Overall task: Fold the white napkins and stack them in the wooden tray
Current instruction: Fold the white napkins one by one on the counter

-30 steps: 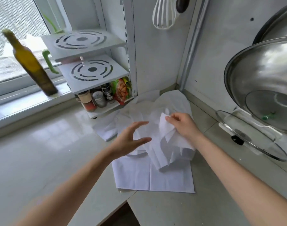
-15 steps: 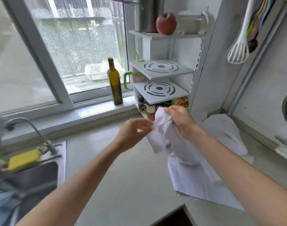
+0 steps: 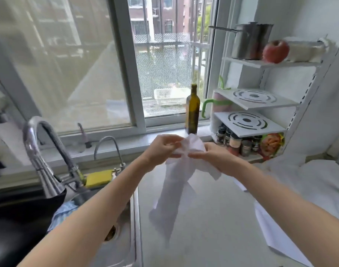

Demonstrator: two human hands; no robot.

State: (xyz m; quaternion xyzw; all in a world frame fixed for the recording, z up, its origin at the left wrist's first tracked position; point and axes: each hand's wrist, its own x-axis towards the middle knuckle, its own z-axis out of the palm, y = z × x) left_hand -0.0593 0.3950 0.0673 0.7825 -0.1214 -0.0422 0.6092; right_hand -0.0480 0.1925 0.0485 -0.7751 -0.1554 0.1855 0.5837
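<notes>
- The tabletop (image 3: pixel 213 218) runs from the near edge to the window sill, with the sink (image 3: pixel 124 237) at its left.
- A pile of white napkins (image 3: pixel 318 182) lies at the right of the tabletop, one flat sheet nearest.
- One white napkin (image 3: pixel 176 182) hangs bunched above the tabletop, its tail dangling close to the sink's edge.
- The left hand (image 3: pixel 163 149) and right hand (image 3: pixel 211 157) pinch its top, fingers curled round the cloth.
- The olive oil bottle (image 3: pixel 192 110) stands on the sill just beyond the hands.
- Risks: shaking the cloth open could knock the bottle, or the tail could swing into the wet sink.
- No wooden tray is in view.
</notes>
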